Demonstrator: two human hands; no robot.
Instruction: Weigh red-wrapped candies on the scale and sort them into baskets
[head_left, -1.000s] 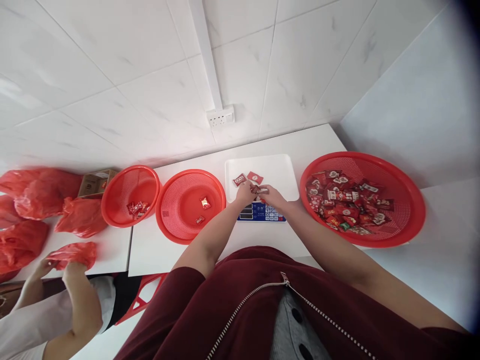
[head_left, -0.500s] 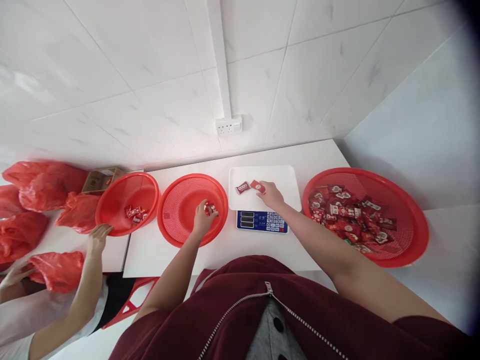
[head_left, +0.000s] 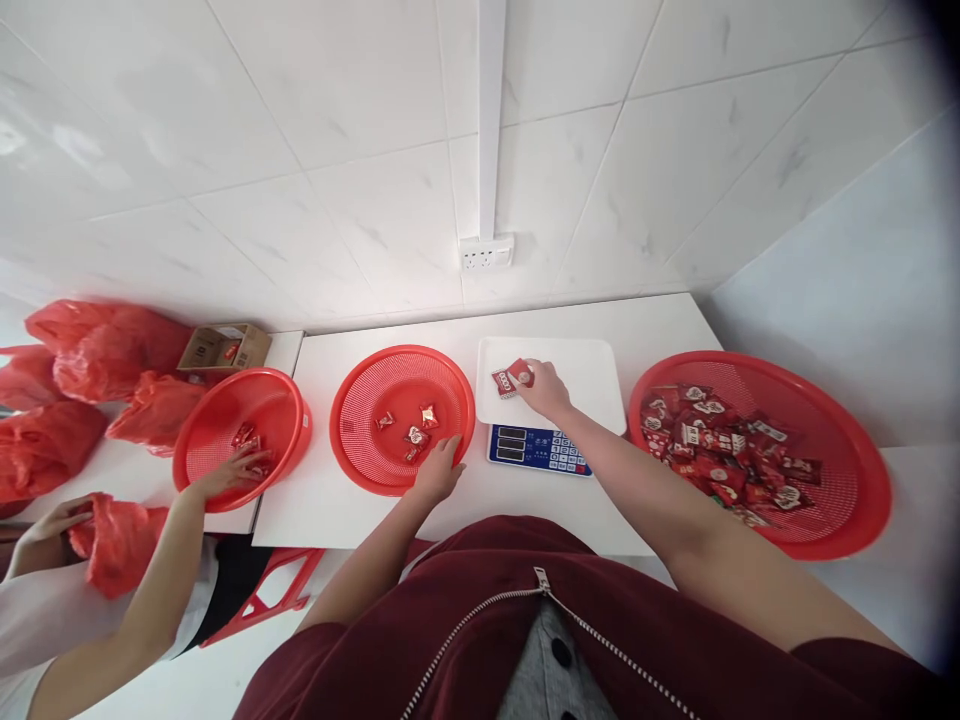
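Observation:
My right hand (head_left: 544,390) is closed over the white tray of the scale (head_left: 609,385), gripping a red candy packet (head_left: 522,373). A second red packet (head_left: 503,384) with white lettering lies against it; I cannot tell whether my fingers hold that one too. My left hand (head_left: 441,470) is open at the near right rim of the middle red basket (head_left: 352,455), with nothing in its fingers. Several small wrapped candies (head_left: 417,437) lie loose on that basket's floor. Below the tray is the scale's blue keypad panel (head_left: 538,451).
At right stands a large red basket (head_left: 847,480) with many red packets (head_left: 712,440). On the left, a co-worker's hand (head_left: 229,475) reaches into another red basket (head_left: 289,400); their other hand holds a red plastic bag (head_left: 124,545). Red bags (head_left: 112,350) and a cardboard box (head_left: 225,348) stand behind.
My left hand has let go of its candies in the middle basket and moved back to the rim. The two packets on the tray are now together. The co-worker's hand has moved into their basket.

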